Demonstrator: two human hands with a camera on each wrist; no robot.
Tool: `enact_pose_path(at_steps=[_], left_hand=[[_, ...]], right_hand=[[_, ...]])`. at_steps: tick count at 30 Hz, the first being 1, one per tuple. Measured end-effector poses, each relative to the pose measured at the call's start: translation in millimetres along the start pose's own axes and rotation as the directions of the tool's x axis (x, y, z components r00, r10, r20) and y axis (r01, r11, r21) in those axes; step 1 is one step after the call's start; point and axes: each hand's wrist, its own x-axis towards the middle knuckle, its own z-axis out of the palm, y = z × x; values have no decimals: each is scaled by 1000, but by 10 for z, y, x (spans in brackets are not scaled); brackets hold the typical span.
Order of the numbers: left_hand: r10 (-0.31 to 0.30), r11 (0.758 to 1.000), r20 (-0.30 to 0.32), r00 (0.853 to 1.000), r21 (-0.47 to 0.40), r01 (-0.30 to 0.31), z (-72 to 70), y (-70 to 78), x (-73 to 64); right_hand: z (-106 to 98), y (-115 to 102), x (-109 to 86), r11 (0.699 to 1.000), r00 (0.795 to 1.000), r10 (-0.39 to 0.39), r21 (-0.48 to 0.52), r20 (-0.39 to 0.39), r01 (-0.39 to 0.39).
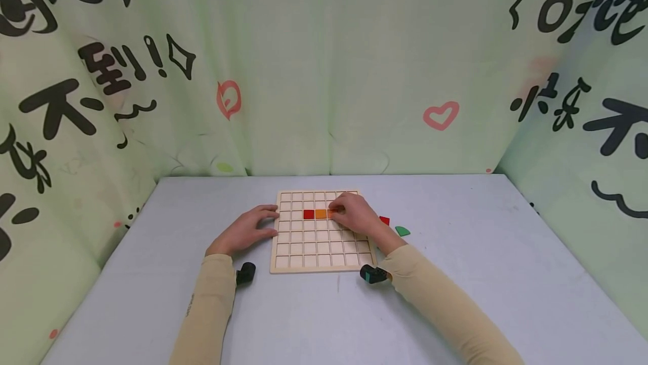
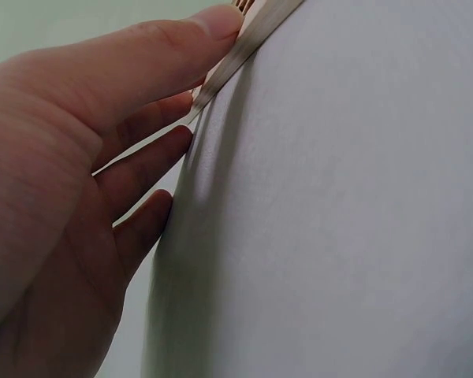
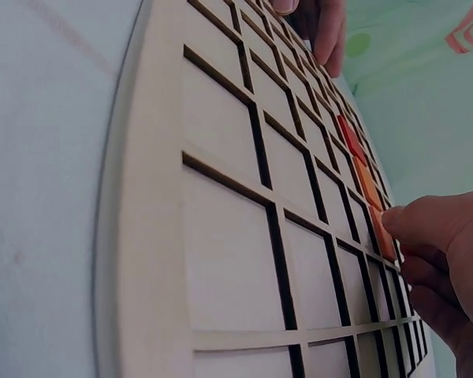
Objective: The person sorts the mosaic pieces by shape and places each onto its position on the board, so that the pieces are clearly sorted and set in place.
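Observation:
A wooden grid board (image 1: 296, 269) lies on the table. One row of it holds a red square tile (image 1: 309, 215), an orange square tile (image 1: 321, 214) beside it, and a second orange tile (image 3: 381, 233) at the right end. My right hand (image 1: 353, 213) reaches over the board and pinches that second orange tile, thumb tip against it in the right wrist view. My left hand (image 1: 248, 229) rests at the board's left edge, fingers spread, with the thumb on the wooden rim (image 2: 256, 35) in the left wrist view.
Just right of the board lie a red piece (image 1: 385, 220), partly behind the right forearm, and a green rounded piece (image 1: 402, 231). Black wrist cameras (image 1: 246, 273) sit under both sleeves. A printed curtain (image 1: 283, 72) stands behind the white table (image 1: 455, 275).

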Motion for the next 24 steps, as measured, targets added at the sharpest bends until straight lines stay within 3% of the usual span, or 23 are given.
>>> enact_pose_path(at_steps=[8, 16, 24], left_hand=[[-2, 1000, -1, 1000, -9, 2, -4, -8, 4], [2, 1000, -4, 1000, 2, -2, -4, -5, -1], [-10, 1000, -5, 1000, -6, 10, 7, 10, -4]], right_hand=[[-98, 96, -79, 997, 997, 45, 60, -65, -42], [-223, 258, -221, 990, 989, 126, 80, -78, -120], [-316, 523, -409, 968, 968, 240, 90, -67, -234]])
